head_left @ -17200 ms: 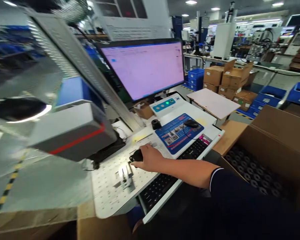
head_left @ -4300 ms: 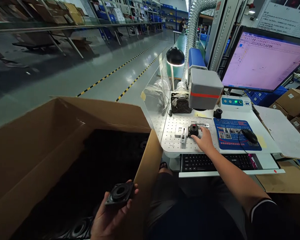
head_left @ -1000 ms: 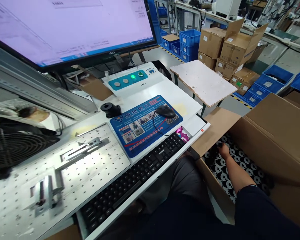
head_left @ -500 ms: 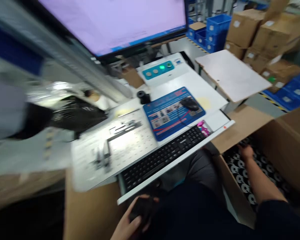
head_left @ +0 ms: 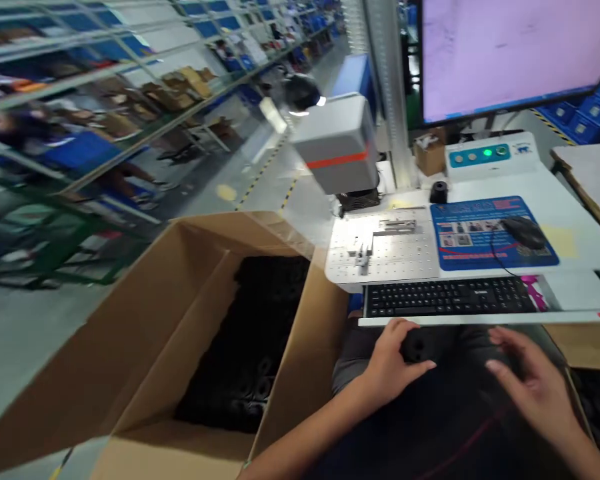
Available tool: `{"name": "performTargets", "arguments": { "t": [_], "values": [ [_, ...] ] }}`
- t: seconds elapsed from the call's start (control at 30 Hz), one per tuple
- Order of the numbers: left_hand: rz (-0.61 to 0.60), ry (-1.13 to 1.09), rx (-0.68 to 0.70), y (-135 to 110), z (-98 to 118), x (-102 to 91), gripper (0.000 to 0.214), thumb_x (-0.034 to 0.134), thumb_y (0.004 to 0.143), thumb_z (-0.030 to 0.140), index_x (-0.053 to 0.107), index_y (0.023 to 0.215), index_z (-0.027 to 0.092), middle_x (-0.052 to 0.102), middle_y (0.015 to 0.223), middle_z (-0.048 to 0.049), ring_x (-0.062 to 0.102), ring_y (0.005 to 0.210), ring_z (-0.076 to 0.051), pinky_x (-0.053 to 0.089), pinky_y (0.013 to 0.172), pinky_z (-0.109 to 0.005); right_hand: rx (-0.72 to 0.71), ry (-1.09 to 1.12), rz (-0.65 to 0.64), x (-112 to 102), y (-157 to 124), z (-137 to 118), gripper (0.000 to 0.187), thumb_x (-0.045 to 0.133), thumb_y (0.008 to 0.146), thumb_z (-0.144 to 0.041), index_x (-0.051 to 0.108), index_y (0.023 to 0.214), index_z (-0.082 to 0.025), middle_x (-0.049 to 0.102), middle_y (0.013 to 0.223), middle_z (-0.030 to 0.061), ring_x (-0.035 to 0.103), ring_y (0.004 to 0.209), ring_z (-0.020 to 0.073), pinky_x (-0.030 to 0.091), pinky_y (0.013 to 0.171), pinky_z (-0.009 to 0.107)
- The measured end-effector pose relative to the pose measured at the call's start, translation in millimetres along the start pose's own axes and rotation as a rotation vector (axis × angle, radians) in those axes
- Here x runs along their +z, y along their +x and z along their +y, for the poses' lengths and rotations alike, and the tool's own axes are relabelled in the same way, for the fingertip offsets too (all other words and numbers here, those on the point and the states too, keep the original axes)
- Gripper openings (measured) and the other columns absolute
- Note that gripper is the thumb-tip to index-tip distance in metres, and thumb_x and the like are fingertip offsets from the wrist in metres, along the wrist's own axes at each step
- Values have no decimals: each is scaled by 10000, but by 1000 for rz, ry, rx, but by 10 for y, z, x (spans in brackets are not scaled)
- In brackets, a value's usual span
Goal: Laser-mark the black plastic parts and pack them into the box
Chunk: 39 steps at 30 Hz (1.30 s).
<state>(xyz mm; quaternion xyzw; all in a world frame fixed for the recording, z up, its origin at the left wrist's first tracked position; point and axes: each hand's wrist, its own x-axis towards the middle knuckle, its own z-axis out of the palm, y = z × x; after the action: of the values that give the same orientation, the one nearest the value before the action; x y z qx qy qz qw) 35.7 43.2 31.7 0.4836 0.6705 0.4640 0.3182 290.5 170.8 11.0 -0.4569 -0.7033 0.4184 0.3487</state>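
My left hand [head_left: 391,363] is closed around a small black round part [head_left: 417,347], held over my lap just below the keyboard [head_left: 450,297]. My right hand [head_left: 533,383] hovers beside it with fingers spread and nothing in it. Ahead lies the white perforated work plate [head_left: 380,250] with a metal fixture [head_left: 363,252] under the grey marking head [head_left: 337,150]. To my left stands a large open cardboard box [head_left: 145,333] with several black parts [head_left: 253,347] inside.
A blue mouse pad [head_left: 480,233] with a black mouse [head_left: 525,231] lies right of the plate. A lone black part [head_left: 438,192] stands by the control panel [head_left: 480,155]. The pink monitor [head_left: 515,53] rises behind. Shelving and a floor aisle fill the left.
My view swung left. My right hand came out of the right-hand box and now hovers over my lap. My left hand rose with the black part toward the keyboard.
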Motion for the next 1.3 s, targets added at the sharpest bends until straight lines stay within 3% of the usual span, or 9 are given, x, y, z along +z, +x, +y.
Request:
{"name": "performTargets", "arguments": {
  "t": [0.1, 0.27, 0.4, 0.5, 0.6, 0.7, 0.8, 1.0, 1.3],
  "values": [
    [12, -12, 68, -74, 26, -87, 570, 923, 679, 159, 668, 1185, 219, 604, 1147, -86, 590, 1079, -266, 512, 947, -388, -183, -43, -317, 612, -62, -323, 605, 813, 811, -496, 655, 1358, -292, 693, 1360, 89, 716, 1127, 292, 626, 966, 452],
    [146, -37, 74, -296, -153, -285, 547, 714, 724, 28, 637, 1237, 205, 619, 1166, -108, 579, 1113, -275, 517, 955, -420, -292, -58, -376, 1338, -56, -523, 513, 789, 816, -477, 668, 1280, -297, 708, 1279, 77, 680, 1197, 322, 596, 1021, 519],
    [107, -188, -34, -487, -386, -649, 575, 839, 766, 256, 594, 1285, 224, 645, 1105, -81, 627, 854, -213, 535, 723, -342, -306, -58, -465, 1606, 94, -619, 453, 795, 808, -468, 687, 1209, -287, 718, 1214, 66, 696, 1138, 295, 599, 993, 475],
    [230, 35, -173, -556, -706, -1308, 599, 768, 840, 467, 540, 1337, 223, 632, 892, -9, 618, 721, -185, 544, 699, -319, -290, -96, -413, 1696, 428, -729, 472, 780, 820, -492, 679, 1224, -271, 714, 1228, 72, 691, 1142, 288, 573, 1018, 466],
    [449, 381, -356, -495, -1237, -2243, 490, 522, 947, 525, 534, 1283, 169, 621, 889, -52, 626, 774, -237, 566, 802, -398, -272, -172, -280, 1797, 946, -830, 497, 763, 821, -535, 678, 1218, -249, 705, 1234, 89, 674, 1154, 297, 550, 1031, 477],
    [507, 548, -473, -386, -1833, -3097, 460, 545, 835, 392, 561, 1205, 118, 574, 1211, -192, 622, 842, -281, 530, 962, -533, -263, -231, -218, 1970, 1481, -879, 537, 765, 796, -529, 677, 1229, -224, 692, 1247, 113, 665, 1149, 305, 559, 993, 467],
    [421, 659, -560, -346, -2296, -3609, 540, 570, 785, 333, 575, 1270, 95, 441, 1432, -270, 627, 1083, -400, 476, 1052, -596, -237, -302, -201, 2218, 1868, -893, 550, 772, 755, -485, 686, 1228, -218, 695, 1256, 121, 668, 1143, 316, 555, 981, 469],
    [228, 762, -643, -246, -2799, -3839, 637, 595, 792, 297, 542, 1408, 143, 432, 1443, -251, 659, 1094, -412, 528, 998, -534, -242, -425, -183, 2636, 2195, -892, 513, 756, 775, -494, 707, 1191, -196, 705, 1252, 136, 644, 1177, 333, 493, 1039, 471],
    [166, 786, -669, -151, -3073, -3800, 526, 565, 841, 279, 600, 1350, 150, 299, 1561, -253, 677, 1032, -353, 530, 972, -475, -291, -380, -149, 2806, 2249, -825, 560, 794, 755, -510, 695, 1193, -175, 698, 1218, 145, 631, 1145, 333, 485, 1027, 474]
  ]
}}
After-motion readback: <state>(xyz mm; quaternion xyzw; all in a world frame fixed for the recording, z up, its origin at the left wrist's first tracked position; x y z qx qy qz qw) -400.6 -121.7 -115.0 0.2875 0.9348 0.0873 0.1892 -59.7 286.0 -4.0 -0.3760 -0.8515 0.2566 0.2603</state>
